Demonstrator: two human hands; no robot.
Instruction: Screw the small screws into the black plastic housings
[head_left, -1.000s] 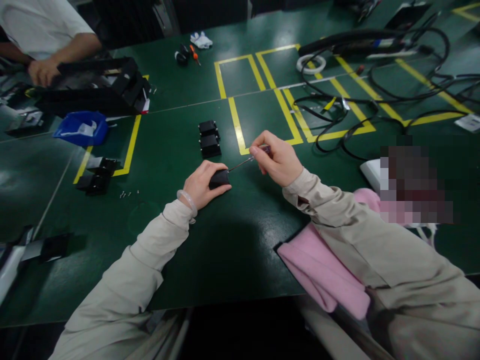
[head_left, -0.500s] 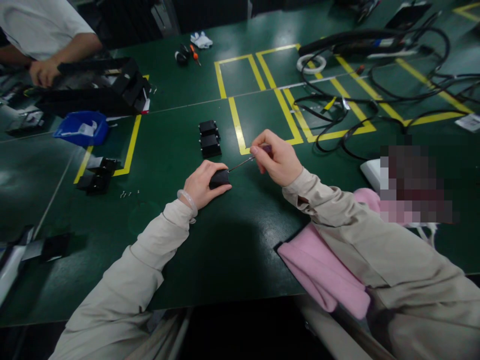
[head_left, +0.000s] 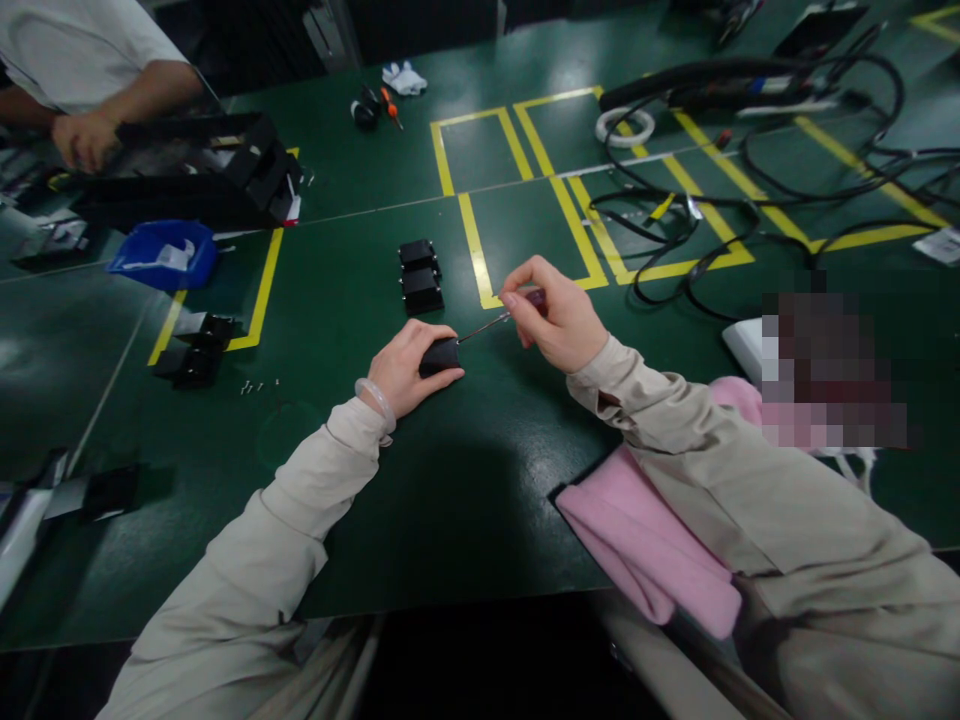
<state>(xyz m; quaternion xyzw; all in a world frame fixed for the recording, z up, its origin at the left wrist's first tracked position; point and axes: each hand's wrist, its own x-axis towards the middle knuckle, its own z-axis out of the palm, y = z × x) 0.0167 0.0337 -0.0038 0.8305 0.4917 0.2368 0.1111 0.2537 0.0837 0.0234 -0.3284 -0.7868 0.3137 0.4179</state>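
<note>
Between the thumb and fingers of my left hand (head_left: 406,368) is a small black block (head_left: 440,357), held down on the green table. My right hand (head_left: 556,315) grips a screwdriver (head_left: 536,299) by its dark red handle. Its thin shaft slants down to the left, and the tip meets the block's right end. Just beyond my left hand stand two similar black blocks (head_left: 421,288) with small shiny screws at their sides. Several loose screws (head_left: 259,386) lie to the left, near more black pieces (head_left: 191,362).
A blue bin (head_left: 166,255) stands at the left, before a black rack (head_left: 247,170) where a co-worker's hands (head_left: 86,140) rest. Black cables (head_left: 697,260) and a white tape roll (head_left: 624,127) lie back right. A folded pink cloth (head_left: 652,545) hangs over the front edge.
Hardly anything differs. Both hands, the block and the screwdriver keep their places, with only a tiny shift of the view.
</note>
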